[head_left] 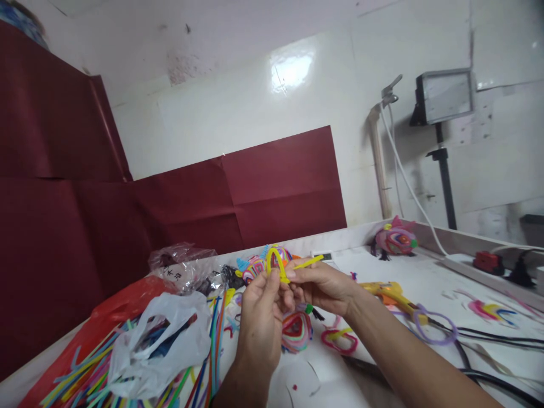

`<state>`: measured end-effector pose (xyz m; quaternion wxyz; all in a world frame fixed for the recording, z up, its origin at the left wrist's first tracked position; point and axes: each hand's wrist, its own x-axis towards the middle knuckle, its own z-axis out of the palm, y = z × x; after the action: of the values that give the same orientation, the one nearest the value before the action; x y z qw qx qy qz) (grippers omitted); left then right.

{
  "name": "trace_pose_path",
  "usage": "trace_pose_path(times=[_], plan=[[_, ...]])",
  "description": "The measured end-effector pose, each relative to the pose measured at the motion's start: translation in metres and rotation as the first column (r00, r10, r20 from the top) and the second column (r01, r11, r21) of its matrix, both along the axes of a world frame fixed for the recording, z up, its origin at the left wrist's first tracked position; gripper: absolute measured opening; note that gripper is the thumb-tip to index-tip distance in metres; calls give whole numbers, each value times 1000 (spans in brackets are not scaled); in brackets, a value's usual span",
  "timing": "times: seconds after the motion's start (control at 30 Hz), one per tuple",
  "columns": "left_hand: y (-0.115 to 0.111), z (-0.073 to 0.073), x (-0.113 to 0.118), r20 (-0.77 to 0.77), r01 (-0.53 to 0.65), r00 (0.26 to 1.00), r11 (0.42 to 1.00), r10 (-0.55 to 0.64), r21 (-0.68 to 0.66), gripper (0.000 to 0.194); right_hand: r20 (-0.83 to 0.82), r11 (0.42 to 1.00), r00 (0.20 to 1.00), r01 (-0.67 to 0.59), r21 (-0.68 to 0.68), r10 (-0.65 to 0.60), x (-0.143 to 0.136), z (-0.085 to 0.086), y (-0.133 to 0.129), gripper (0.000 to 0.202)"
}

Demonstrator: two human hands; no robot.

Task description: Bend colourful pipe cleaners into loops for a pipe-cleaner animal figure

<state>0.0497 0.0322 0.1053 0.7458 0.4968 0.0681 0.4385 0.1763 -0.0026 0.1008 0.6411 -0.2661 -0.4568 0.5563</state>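
Note:
A yellow pipe cleaner [274, 253] is bent into a narrow loop, its free end sticking out to the right. My left hand [262, 309] pinches the base of the loop between thumb and fingers. From the right, my right hand [317, 286] pinches the same pipe cleaner near where its ends meet. Below the hands lies a coiled multicoloured pipe-cleaner piece [296, 333] with a green tip. Beside it is a pink pipe-cleaner loop [340, 341] with a yellow strip across it. Behind the hands sit colourful coiled figures [254, 268], partly hidden.
Left are a white plastic bag [159, 345], a red bag [127, 300] and many loose pipe cleaners [80, 374]. At right lie a yellow glue gun [389, 292], a purple loop [436, 326] and black cables [501, 338]. A finished-looking pink coiled figure [395, 238] stands in the back corner.

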Motion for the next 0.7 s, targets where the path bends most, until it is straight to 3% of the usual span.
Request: trace_pose_path(times=[0.5, 0.7], plan=[[-1, 1, -5, -80, 125, 989, 992, -122, 28, 22, 173, 999, 985, -11, 41, 4, 5, 1, -4, 24], [1, 3, -6, -44, 54, 998, 997, -52, 56, 24, 180, 984, 969, 175, -24, -168, -3, 7, -4, 31]])
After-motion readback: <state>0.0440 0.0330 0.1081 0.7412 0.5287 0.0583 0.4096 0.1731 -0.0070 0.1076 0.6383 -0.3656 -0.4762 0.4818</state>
